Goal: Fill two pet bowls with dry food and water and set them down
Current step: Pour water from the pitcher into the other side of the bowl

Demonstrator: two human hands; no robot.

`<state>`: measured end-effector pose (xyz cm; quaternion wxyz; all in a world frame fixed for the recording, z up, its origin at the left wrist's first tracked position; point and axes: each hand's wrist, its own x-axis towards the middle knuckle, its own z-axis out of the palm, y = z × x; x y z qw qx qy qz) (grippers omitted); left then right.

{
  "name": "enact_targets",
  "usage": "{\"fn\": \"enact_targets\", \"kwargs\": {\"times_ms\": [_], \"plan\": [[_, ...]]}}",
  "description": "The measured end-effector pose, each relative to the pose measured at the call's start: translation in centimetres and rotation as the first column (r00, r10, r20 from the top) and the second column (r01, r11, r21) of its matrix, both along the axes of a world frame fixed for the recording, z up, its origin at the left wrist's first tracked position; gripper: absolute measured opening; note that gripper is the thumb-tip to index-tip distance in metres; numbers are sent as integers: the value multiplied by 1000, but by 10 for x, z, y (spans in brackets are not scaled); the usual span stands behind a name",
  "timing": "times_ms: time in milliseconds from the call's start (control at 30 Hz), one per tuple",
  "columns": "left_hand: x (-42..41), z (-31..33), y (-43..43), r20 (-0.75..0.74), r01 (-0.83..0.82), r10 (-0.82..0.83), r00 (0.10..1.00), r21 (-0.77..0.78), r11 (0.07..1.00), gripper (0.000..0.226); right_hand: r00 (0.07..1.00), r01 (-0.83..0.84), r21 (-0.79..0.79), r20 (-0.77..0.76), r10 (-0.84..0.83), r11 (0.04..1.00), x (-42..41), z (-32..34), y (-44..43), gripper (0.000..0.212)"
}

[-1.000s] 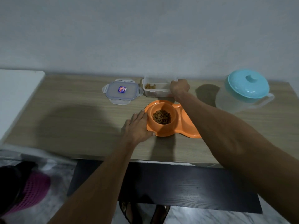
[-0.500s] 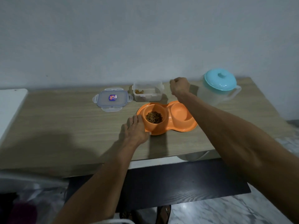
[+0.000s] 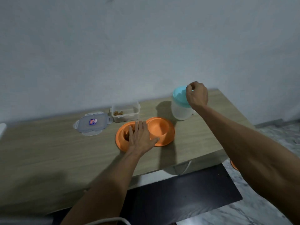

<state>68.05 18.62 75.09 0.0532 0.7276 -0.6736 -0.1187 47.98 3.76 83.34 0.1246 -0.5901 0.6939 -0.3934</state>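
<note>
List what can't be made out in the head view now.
Jug knob and handle: behind right hand; grip on the lid unclear.
Kibble: mostly under left hand.
Jug water level: frosted wall, motion blur.
Orange thing: mostly behind right forearm.

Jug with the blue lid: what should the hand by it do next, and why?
Probably pull the lid off the jug so water can be poured. The right hand is curled over the lid. The orange bowl has dry food on one side, but its right basin looks empty. The left hand lies flat on the bowl.
</note>
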Motion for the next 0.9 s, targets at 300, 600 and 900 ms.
{"fn": "enact_targets", "kwargs": {"times_ms": [300, 600, 900], "plan": [[-36, -31, -26, 5, -155, 155, 988, 104, 982, 112, 927, 101, 267, 324, -188, 959, -55, -53, -41, 44], [-35, -34, -21, -34, -179, 182, 983, 76, 981, 118, 764, 72, 355, 581, -280, 932, -51, -62, -49, 39], [-32, -36, -17, -31, -207, 208, 978, 50, 977, 117, 957, -113, 178, 283, 59, 977, -28, -28, -42, 46]]}}
